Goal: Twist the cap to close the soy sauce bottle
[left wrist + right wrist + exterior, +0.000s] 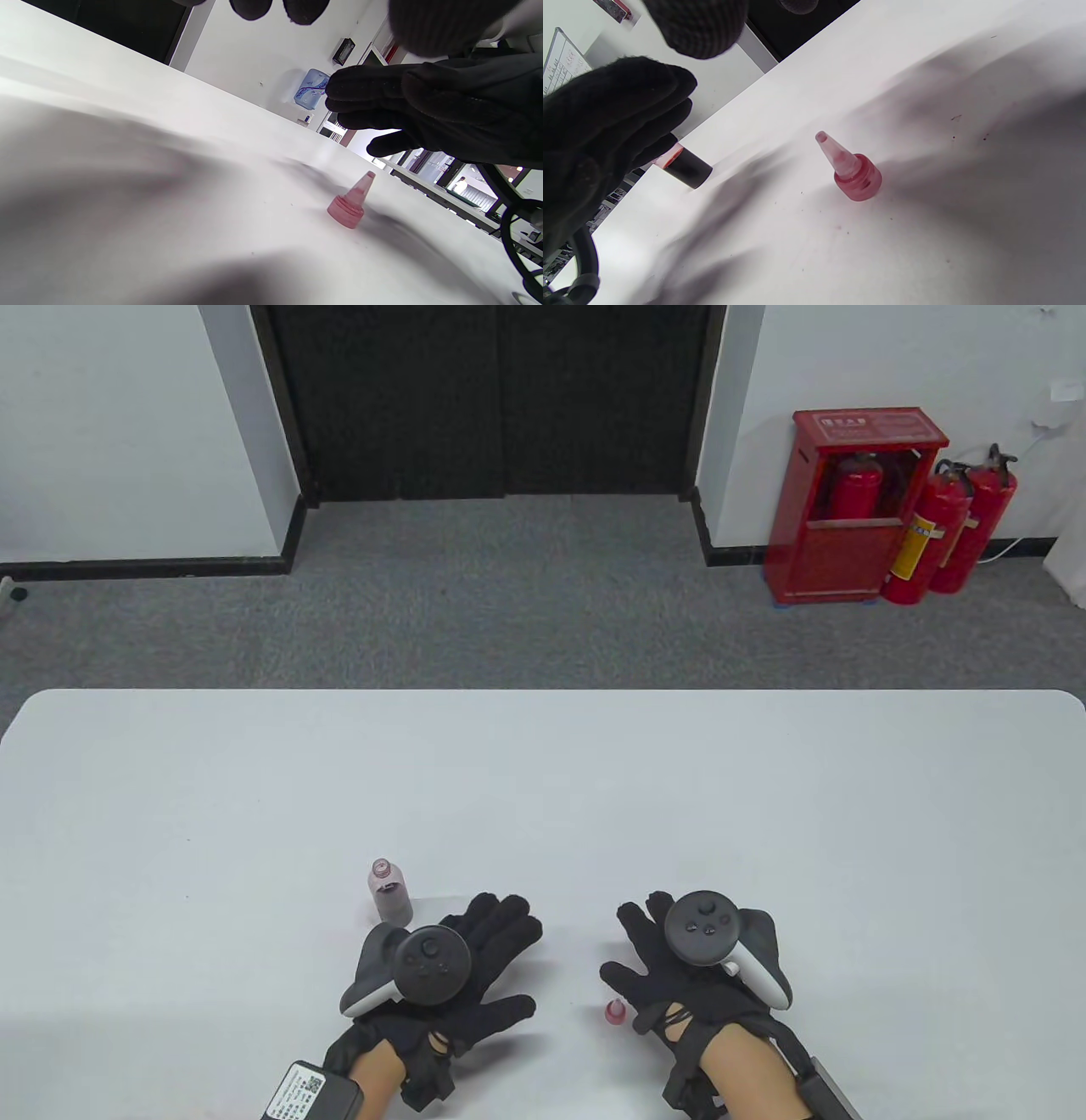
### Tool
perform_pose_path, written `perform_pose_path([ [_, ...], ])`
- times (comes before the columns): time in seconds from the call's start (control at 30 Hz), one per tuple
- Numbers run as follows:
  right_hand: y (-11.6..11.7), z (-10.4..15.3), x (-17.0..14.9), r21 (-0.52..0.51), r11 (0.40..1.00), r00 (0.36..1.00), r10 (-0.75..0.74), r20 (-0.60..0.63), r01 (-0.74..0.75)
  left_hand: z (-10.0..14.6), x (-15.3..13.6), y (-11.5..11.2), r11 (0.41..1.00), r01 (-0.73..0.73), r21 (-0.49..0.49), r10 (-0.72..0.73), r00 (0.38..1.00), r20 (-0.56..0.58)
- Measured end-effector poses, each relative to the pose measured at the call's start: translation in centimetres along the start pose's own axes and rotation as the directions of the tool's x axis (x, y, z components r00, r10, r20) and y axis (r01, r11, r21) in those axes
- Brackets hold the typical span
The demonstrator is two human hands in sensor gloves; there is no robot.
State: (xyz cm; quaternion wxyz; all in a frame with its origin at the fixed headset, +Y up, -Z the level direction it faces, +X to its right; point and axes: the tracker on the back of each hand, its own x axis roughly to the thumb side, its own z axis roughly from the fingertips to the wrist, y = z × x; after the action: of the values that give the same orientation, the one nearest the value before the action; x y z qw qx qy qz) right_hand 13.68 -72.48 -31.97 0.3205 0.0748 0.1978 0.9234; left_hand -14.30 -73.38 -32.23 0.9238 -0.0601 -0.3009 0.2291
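Observation:
A small soy sauce bottle (pixel 390 891) with dark liquid stands upright and uncapped near the table's front, just left of my left hand (pixel 479 954). It also shows in the right wrist view (pixel 685 166), partly behind the left glove. The red cone-tipped cap (pixel 614 1011) stands on the table beside my right hand's (pixel 649 954) thumb; it is plain in the left wrist view (pixel 350 203) and the right wrist view (pixel 853 171). Both hands are spread open, palms down, over the table and hold nothing. Neither touches the bottle or the cap.
The white table (pixel 543 780) stretches far back and to both sides. Beyond it lie grey carpet, a dark doorway and a red fire extinguisher cabinet (pixel 857 504) at the back right.

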Motion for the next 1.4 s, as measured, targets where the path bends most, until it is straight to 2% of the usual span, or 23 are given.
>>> perform_pose_path([
  [0.37, 0.6, -0.1, -0.1, 0.023, 1.0, 1.0, 0.012, -0.002, -0.012, -0.3, 0.6, -0.3, 0.997, -0.081, -0.012, 0.082, 0.996, 0.032],
  [0.57, 0.7, -0.2, -0.1, 0.026, 1.0, 1.0, 0.015, 0.0, -0.015, 0.2, 1.3, 0.4, 0.999, -0.051, 0.018, 0.05, 0.997, 0.054],
  [0.67, 0.8, -0.2, -0.1, 0.032, 0.999, 1.0, 0.007, 0.003, -0.007, 0.6, 1.4, 1.3, 0.995, -0.078, 0.059, 0.074, 0.996, 0.059],
  [0.83, 1.0, -0.4, -0.2, 0.048, 0.999, 1.0, 0.003, 0.0, -0.003, 1.6, 1.6, 3.5, 0.977, -0.032, 0.211, 0.024, 0.999, 0.04],
  [0.93, 0.8, -0.3, 0.0, 0.038, 0.999, 1.0, -0.006, 0.01, 0.006, 2.2, 1.9, 4.9, 0.959, -0.06, 0.279, 0.053, 0.998, 0.033],
  [1.0, 0.8, -0.2, 0.0, 0.037, 0.999, 1.0, -0.005, 0.012, 0.005, 2.9, 1.7, 5.9, 0.93, -0.072, 0.359, 0.067, 0.997, 0.026],
  [1.07, 0.8, -0.2, 0.0, 0.036, 0.999, 1.0, -0.004, 0.014, 0.004, 3.7, 1.0, 6.9, 0.884, -0.052, 0.464, 0.057, 0.998, 0.003],
  [1.17, 0.8, -0.2, 0.1, 0.035, 0.999, 1.0, -0.005, 0.019, 0.004, 4.7, -1.5, 8.0, 0.825, -0.009, 0.564, 0.091, 0.989, -0.118],
  [1.23, 0.8, -0.2, 0.1, 0.033, 0.999, 1.0, -0.008, 0.022, 0.007, 5.1, -4.0, 8.1, 0.784, -0.061, 0.618, 0.22, 0.958, -0.186],
  [1.3, 0.8, -0.2, 0.0, 0.033, 0.999, 1.0, -0.008, 0.024, 0.008, 5.6, -6.3, 7.8, 0.72, -0.133, 0.681, 0.359, 0.911, -0.202],
  [1.33, 0.8, -0.2, 0.0, 0.034, 0.999, 1.0, -0.009, 0.025, 0.008, 5.7, -7.3, 7.6, 0.707, -0.135, 0.694, 0.407, 0.88, -0.244],
  [1.4, 0.8, -0.2, 0.0, 0.033, 0.999, 1.0, -0.01, 0.027, 0.009, 5.8, -8.9, 7.3, 0.731, -0.129, 0.67, 0.443, 0.836, -0.323],
])
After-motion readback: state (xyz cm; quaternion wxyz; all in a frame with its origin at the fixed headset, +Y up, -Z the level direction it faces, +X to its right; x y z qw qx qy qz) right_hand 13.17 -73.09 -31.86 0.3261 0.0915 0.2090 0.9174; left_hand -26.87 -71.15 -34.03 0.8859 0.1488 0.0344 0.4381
